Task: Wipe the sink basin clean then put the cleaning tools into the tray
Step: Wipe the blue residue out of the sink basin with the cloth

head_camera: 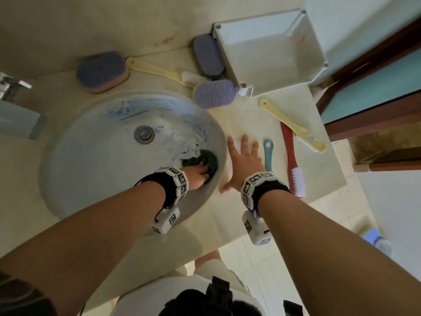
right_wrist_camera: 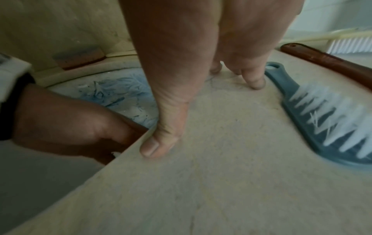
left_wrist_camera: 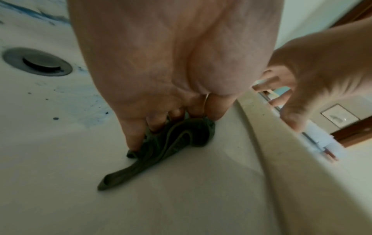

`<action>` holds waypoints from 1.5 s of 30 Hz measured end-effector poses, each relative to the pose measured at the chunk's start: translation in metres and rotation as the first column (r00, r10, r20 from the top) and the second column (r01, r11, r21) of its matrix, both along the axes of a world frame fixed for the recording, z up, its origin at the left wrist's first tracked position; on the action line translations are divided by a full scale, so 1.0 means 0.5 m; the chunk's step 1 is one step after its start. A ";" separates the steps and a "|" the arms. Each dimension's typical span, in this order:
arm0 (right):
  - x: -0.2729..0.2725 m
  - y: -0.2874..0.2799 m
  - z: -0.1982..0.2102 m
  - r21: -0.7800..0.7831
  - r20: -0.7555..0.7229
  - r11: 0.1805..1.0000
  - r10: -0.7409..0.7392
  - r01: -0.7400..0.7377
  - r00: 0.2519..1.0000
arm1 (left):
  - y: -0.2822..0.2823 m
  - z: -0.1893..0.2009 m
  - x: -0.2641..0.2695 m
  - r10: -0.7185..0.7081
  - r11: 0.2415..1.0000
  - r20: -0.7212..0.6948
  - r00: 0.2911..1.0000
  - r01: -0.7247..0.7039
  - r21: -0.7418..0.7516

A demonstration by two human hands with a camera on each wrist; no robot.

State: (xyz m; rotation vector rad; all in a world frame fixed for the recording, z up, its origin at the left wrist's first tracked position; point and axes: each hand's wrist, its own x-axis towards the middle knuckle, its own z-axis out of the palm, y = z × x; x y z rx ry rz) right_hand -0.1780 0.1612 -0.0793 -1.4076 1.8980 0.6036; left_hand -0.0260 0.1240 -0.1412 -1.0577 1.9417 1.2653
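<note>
1. The left hand (head_camera: pixel 199 176) is down in the sink basin (head_camera: pixel 95 160), its fingers curled onto a bunched dark green cloth (head_camera: pixel 208 161) and pressing it against the basin's right wall. In the left wrist view the fingertips are buried in the folds, and one tail of the cloth (left_wrist_camera: pixel 112 179) trails loose.
2. Blue smears (head_camera: pixel 159 108) and dark specks cover the far side of the basin, around the drain (head_camera: pixel 144 134).
3. The right hand (head_camera: pixel 243 160) lies flat on the worktop (head_camera: pixel 250 117) beside the basin rim, fingers spread wide, holding nothing; its thumb (right_wrist_camera: pixel 159 143) sits at the rim's edge.
4. Just right of that hand lies a blue brush (head_camera: pixel 268 156), its head hidden behind the wristband; then a red brush (head_camera: pixel 292 160) and a yellow brush (head_camera: pixel 293 126), which crosses over the red handle.
5. The white tray (head_camera: pixel 307 49) stands at the far end of the worktop, with three purple sponges (head_camera: pixel 215 93) and another yellow brush (head_camera: pixel 159 70) beside it.
6. The faucet (head_camera: pixel 20 110) is cut off at the left edge.
</note>
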 end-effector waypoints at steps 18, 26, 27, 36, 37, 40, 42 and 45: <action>-0.001 -0.006 -0.004 0.025 -0.033 0.999 0.036 -0.035 0.999 | -0.017 0.032 -0.001 0.045 0.997 -0.069 0.997 -0.040 0.071; -0.003 -0.005 -0.005 0.016 -0.086 0.996 0.093 -0.092 0.992 | -0.033 0.003 -0.023 0.122 0.991 -0.087 0.989 -0.116 0.072; -0.004 -0.004 -0.005 0.012 -0.094 0.995 0.104 -0.103 0.990 | -0.044 -0.002 -0.030 0.136 0.990 -0.082 0.987 -0.132 0.055; -0.002 -0.005 -0.003 0.020 -0.047 0.999 0.050 -0.049 0.998 | -0.063 0.000 -0.030 0.218 0.976 -0.087 0.972 -0.218 0.009; -0.002 -0.006 -0.003 0.022 -0.044 0.999 0.048 -0.047 0.998 | -0.058 0.005 -0.028 0.207 0.978 -0.080 0.975 -0.206 0.023; 0.000 -0.008 -0.002 0.028 -0.039 0.999 0.048 -0.047 0.998 | -0.039 0.012 -0.024 0.179 0.983 -0.093 0.979 -0.173 0.063; 0.001 -0.008 -0.001 0.029 -0.040 0.998 0.050 -0.049 0.998 | -0.025 0.017 -0.020 0.213 0.974 -0.123 0.969 -0.201 0.104; 0.000 -0.007 -0.001 0.025 -0.035 0.998 0.051 -0.050 0.998 | -0.021 0.015 -0.024 0.296 0.950 -0.173 0.939 -0.271 0.153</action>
